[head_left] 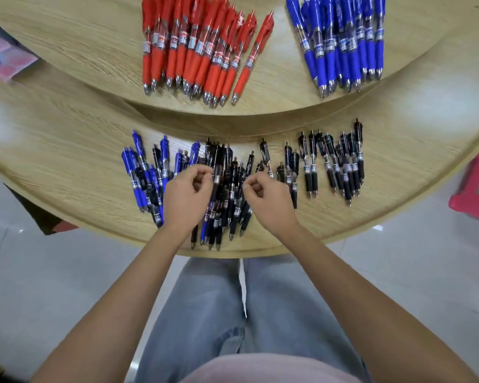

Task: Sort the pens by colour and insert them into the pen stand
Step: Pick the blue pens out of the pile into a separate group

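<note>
A mixed heap of black and blue pens [227,194] lies on the lower wooden table tier [67,150], near its front edge. My left hand [187,197] hovers over the heap's left part, its curled fingertips pinching a black pen [216,176]. My right hand [267,199] is over the right part, thumb and forefinger pinched on another black pen; blur hides the contact. Mostly blue pens [141,172] lie left of the heap and a black group [338,164] to its right. On the raised tier lie a red pile [199,53] and a blue pile [343,42]. No pen stand is in view.
The raised tier's curved edge [233,113] runs just behind the lower pens. A pink stool [476,194] stands on the floor at the right. A pink patterned packet [4,58] lies at the upper left. A dark object [46,217] sits below the table's left edge.
</note>
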Tool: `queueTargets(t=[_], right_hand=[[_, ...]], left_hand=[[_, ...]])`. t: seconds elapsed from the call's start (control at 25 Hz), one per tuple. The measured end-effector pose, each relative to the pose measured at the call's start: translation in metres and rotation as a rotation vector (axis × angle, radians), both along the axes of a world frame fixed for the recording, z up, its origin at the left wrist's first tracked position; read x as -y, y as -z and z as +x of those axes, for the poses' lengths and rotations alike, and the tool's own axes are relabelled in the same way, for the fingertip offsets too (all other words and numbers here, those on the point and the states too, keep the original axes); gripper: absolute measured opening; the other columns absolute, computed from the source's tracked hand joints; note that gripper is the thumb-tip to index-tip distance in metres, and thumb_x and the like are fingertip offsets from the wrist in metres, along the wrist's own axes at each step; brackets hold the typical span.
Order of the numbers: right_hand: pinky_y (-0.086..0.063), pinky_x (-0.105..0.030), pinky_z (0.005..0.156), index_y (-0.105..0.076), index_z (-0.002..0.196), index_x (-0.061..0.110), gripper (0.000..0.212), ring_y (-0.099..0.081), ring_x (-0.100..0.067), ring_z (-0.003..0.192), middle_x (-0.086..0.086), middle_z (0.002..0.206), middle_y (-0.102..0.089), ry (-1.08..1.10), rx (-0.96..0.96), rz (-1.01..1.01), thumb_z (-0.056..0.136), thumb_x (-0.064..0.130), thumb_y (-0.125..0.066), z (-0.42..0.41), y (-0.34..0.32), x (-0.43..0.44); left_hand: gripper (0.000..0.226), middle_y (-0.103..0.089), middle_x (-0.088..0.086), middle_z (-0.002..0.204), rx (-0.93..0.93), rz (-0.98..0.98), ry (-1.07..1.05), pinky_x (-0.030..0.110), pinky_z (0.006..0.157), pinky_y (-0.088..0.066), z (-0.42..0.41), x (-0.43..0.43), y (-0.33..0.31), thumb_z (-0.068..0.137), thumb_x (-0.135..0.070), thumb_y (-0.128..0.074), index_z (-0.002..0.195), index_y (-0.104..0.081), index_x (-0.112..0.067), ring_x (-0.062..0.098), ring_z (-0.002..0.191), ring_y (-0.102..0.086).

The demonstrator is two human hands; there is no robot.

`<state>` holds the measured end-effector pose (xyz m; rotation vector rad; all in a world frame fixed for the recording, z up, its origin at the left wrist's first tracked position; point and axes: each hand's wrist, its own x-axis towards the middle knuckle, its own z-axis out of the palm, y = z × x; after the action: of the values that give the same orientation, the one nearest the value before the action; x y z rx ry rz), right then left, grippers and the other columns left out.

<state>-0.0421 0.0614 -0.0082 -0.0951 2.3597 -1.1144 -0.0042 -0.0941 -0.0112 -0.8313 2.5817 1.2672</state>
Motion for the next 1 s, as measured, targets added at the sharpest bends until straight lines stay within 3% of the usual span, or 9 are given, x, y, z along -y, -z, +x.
queueTargets(t=[0.2,0.4,0.6,0.72,0.88,1.0], right_hand=[[-0.045,-0.03,0.055,-0.064,0.094,0.01,0.016,-0.056,-0.018,0.063,-0.003,0.076,-0.066,-0.09,0.058,0.142,0.093,0.016,-0.049,0.04,0.032,0.047],[-0.046,-0.035,0.068,-0.056,0.11,0.008,0.025,-0.062,-0.031,0.09,-0.011,0.101,-0.065,-0.141,0.016,0.368,0.094,0.025,-0.047,0.074,0.042,0.074],[-0.036,-0.032,0.061,-0.048,0.114,0.005,0.03,-0.059,-0.03,0.098,-0.013,0.108,-0.061,-0.245,-0.11,0.587,0.097,0.029,-0.044,0.079,0.044,0.081],[-0.035,-0.031,0.059,-0.05,0.111,0.004,0.036,-0.061,-0.029,0.095,-0.012,0.105,-0.062,-0.24,-0.103,0.659,0.095,0.037,-0.046,0.077,0.042,0.078],[-0.035,-0.028,0.057,-0.053,0.104,0.003,0.027,-0.066,-0.029,0.086,-0.01,0.095,-0.067,-0.216,-0.008,0.689,0.095,0.027,-0.047,0.07,0.039,0.085],[-0.037,-0.029,0.058,-0.052,0.104,0.001,0.026,-0.066,-0.03,0.086,-0.01,0.093,-0.067,-0.148,0.061,0.672,0.093,0.024,-0.05,0.065,0.038,0.092]], left_hand=[[0.02,-0.065,-0.003,0.091,0.204,-0.294,0.022,0.027,0.062,-0.041,0.028,0.029,0.026,0.092,-0.027,-0.051,0.106,-0.064,-0.021,0.018,0.077,-0.06],[0.033,-0.056,0.006,0.116,0.303,-0.388,0.198,0.034,0.068,-0.042,0.039,0.04,0.043,0.092,-0.03,-0.054,0.122,-0.054,-0.017,0.027,0.1,-0.058],[0.043,-0.048,0.01,0.12,0.352,-0.537,0.363,0.033,0.063,-0.035,0.038,0.039,0.043,0.092,-0.038,-0.051,0.126,-0.047,-0.012,0.027,0.102,-0.054],[0.043,-0.048,0.012,0.118,0.365,-0.562,0.396,0.034,0.064,-0.037,0.036,0.039,0.044,0.092,-0.04,-0.049,0.122,-0.049,-0.009,0.027,0.101,-0.053],[0.041,-0.048,0.012,0.12,0.417,-0.514,0.357,0.033,0.061,-0.038,0.029,0.039,0.041,0.093,-0.04,-0.05,0.118,-0.054,-0.008,0.028,0.094,-0.058],[0.029,-0.055,0.011,0.113,0.485,-0.449,0.285,0.03,0.056,-0.039,0.018,0.038,0.043,0.089,-0.037,-0.057,0.093,-0.06,-0.009,0.026,0.077,-0.06]])
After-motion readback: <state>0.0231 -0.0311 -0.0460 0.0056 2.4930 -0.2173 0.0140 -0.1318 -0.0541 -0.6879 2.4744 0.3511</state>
